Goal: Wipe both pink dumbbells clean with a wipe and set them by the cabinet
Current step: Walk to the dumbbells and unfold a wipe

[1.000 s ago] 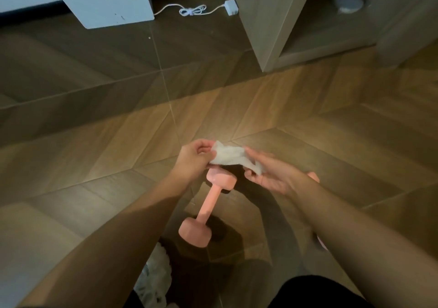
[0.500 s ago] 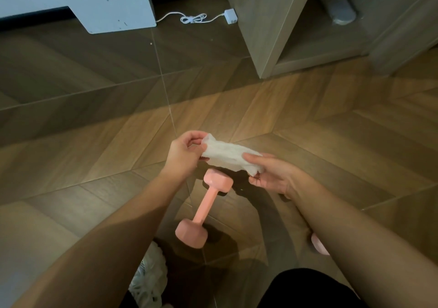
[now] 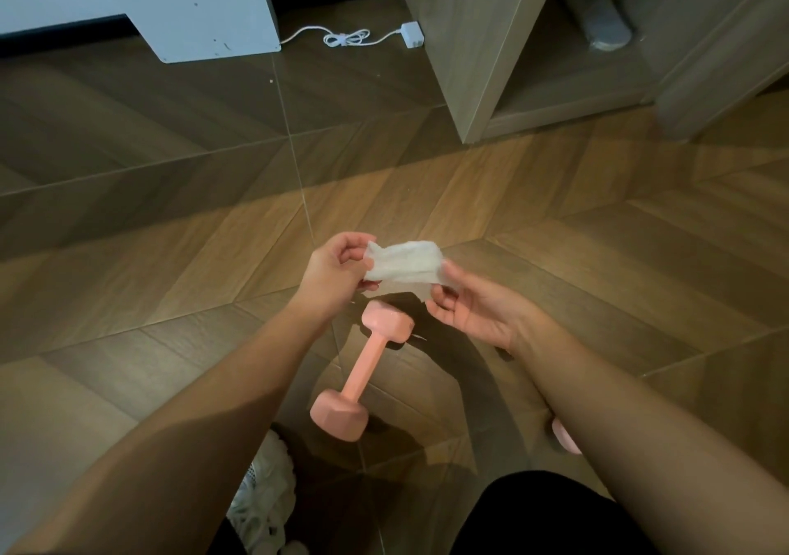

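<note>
Moved: wipe (image 3: 405, 266) is pulled flatter and wider between the hands than 1 s ago, when it was bunched; both dumbbells lie where they lay.
Head view, left hand (image 3: 337, 272): pinches the wipe's left edge between thumb and curled fingers, raised above the floor (image 3: 170, 298).
Head view, right hand (image 3: 474, 306): pinches the right edge with thumb on top, the other fingers loosely spread beneath.
Why held so: 2 pinches at opposite edges stretch the sheet open, likely to give a broad clean face for wiping.
Dumbbell (image 3: 363, 375): flat on the floor just below the hands, untouched, its far head under the wipe, within easy reach.
2nd dumbbell (image 3: 565, 437): only 1 pink end shows from behind the right forearm, also on the floor.
Cabinet (image 3: 469, 42): wooden, well apart from both dumbbells at top right; neither is set by it yet.
Stage: I judge the wipe is being readied and no wiping has begun.
Next: 1 hand must free itself to lift or steady the dumbbell while the other wipes.
Other: white cable (image 3: 346, 37) by the cabinet's foot; white cloth (image 3: 264, 490) at the bottom edge.
</note>
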Motion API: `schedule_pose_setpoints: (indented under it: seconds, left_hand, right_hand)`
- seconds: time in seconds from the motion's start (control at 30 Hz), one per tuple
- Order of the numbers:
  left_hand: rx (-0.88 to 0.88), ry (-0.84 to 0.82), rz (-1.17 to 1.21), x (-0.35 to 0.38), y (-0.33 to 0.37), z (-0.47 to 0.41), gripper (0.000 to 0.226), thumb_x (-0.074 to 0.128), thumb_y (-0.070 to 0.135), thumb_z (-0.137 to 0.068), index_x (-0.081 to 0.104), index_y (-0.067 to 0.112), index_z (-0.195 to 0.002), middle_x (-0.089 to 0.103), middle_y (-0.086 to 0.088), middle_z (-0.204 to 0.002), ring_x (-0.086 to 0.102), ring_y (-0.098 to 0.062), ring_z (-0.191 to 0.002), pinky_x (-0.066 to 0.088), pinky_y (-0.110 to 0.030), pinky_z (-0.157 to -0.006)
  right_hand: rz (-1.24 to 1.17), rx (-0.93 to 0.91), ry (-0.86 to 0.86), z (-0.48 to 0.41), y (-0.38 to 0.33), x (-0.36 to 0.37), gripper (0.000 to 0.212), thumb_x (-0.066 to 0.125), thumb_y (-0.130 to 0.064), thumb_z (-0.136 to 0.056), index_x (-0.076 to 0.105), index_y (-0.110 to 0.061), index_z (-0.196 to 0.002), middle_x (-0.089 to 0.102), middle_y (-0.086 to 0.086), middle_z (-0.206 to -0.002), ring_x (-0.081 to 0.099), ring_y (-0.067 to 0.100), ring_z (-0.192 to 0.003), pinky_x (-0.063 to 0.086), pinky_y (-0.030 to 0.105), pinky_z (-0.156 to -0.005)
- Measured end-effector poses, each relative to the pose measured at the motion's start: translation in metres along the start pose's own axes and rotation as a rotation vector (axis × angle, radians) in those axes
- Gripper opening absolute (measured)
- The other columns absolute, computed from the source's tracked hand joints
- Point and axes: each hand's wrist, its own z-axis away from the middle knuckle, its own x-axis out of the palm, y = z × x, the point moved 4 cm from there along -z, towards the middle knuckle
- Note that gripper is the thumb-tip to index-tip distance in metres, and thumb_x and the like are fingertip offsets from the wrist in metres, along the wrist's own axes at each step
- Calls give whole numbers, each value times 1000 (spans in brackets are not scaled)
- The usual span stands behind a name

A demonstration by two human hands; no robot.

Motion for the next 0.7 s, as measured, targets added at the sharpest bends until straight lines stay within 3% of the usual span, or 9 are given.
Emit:
schedule_pose_setpoints:
  seconds: [0.1,0.23,0.37,0.53,0.7]
  left_hand:
    - [5,-14,8,3,4,4,27,52,-4,-95,61,16,-110,64,-4,-103,69,-13,-81,59,-21,-66]
    - [39,-43,17,4,13,7,27,53,-4,-95,60,15,-113,63,-5,-106,68,-12,-82,59,-23,-67]
    - [85,-128,102,8,30,8,30,54,-5,-94,62,19,-110,67,-5,-98,68,-15,-86,60,-28,-70]
    - [112,-186,109,7,45,5,33,53,-6,-94,62,19,-113,66,-4,-94,67,-13,-84,58,-25,-69]
    - [76,-191,45,3,38,2,35,53,-8,-93,60,14,-120,65,-3,-89,67,-12,-81,60,-26,-70]
  right_hand:
    - [86,-6,46,1,2,2,40,78,-12,-66,65,-9,-104,64,3,-83,57,8,-64,57,29,-68]
    - [-28,-99,47,6,-2,0,55,76,-21,-72,58,-11,-124,66,12,-120,63,23,-108,54,38,-82]
    - [-150,-135,-26,13,-7,2,64,64,-43,-81,49,-8,-133,63,16,-127,61,28,-117,49,42,-96]
    - [-235,-34,-62,23,-8,7,60,78,-13,-71,55,-4,-126,66,20,-120,65,32,-109,55,46,-89]
    - [-117,-69,-66,26,-8,15,40,68,0,-76,58,-4,-115,71,20,-108,69,31,-100,58,42,-82]
